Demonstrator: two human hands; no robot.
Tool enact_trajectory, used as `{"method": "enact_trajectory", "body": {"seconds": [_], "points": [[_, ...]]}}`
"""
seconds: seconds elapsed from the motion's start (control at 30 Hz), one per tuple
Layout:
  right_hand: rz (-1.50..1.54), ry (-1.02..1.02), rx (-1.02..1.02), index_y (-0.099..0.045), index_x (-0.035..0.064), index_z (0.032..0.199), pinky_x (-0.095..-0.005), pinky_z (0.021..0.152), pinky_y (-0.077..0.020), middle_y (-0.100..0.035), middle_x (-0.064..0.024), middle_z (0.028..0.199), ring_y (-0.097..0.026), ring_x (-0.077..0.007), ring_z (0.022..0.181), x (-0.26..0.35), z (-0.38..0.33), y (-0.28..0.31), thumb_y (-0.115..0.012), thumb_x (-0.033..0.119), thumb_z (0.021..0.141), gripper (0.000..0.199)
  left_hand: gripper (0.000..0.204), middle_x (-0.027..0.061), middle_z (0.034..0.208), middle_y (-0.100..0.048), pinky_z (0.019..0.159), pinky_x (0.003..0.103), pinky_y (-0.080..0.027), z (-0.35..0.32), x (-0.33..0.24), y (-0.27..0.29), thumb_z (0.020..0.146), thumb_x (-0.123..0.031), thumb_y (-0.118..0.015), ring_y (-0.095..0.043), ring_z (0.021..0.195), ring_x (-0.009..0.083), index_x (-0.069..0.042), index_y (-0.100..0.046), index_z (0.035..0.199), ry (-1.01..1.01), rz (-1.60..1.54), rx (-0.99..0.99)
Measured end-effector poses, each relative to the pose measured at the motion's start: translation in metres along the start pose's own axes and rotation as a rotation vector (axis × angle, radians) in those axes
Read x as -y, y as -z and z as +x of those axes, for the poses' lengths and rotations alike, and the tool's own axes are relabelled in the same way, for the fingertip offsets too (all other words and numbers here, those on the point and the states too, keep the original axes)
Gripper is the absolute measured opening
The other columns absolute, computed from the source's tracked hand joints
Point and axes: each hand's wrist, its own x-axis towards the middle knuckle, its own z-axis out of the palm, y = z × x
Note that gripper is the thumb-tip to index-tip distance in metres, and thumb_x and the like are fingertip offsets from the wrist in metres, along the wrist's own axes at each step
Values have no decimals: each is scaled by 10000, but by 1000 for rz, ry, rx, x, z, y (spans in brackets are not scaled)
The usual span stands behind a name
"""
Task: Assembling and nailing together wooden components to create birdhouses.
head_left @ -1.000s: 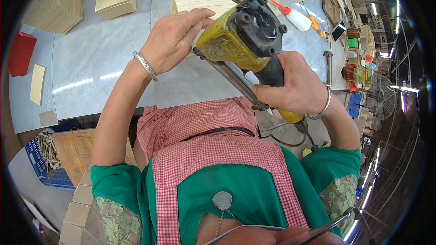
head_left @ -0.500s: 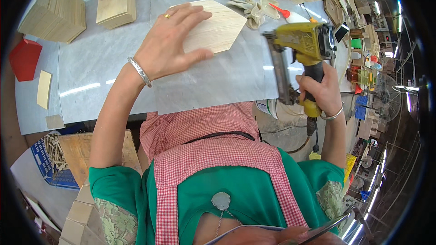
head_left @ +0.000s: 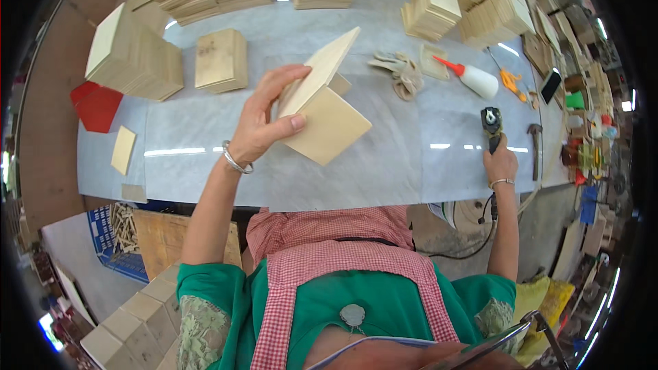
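Note:
My left hand grips a joined piece of pale wooden panels, its thumb on the near side and its fingers on the slanted panel. The piece stands tilted above the grey tabletop, with its panels meeting at an angle. Over at the table's right side, my right hand is wrapped round the handle of a yellow and black nail gun, seen end-on, its hose trailing below. Beyond the wooden piece lie crumpled work gloves and a white glue bottle with a red nozzle.
Stacks of wooden panels line the back and left; a lower stack sits nearer. A hammer, an orange-handled tool and a phone lie at right. Red pieces rest on the left edge.
My left hand has lifted and tipped the wooden piece, showing the panels beneath the pointed one. The nail gun has gone right, away from the piece, and turned end-on. The view has shifted.

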Motion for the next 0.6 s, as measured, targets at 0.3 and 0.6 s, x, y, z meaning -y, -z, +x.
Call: {"method": "enact_trajectory", "body": {"seconds": [0.3,0.6], "points": [[-2,-129,-24,-408,39,1306,-482,711,-516,-670,-232,845,-655,-400,803,23,23,-1,-645,317,759,658,814,129,1263,-505,1000,344,-381,-19,-9,-13,726,-475,-636,-497,1168,218,-26,-416,1368,266,-478,-58],[-63,-100,-67,-481,69,1264,-471,751,-510,-629,-194,1054,-625,-372,938,34,23,-9,-603,397,770,605,646,91,1211,-558,969,341,-412,-33,22,-29,873,-490,-520,-530,1128,184,-27,-443,1317,470,-1032,-146]]}}
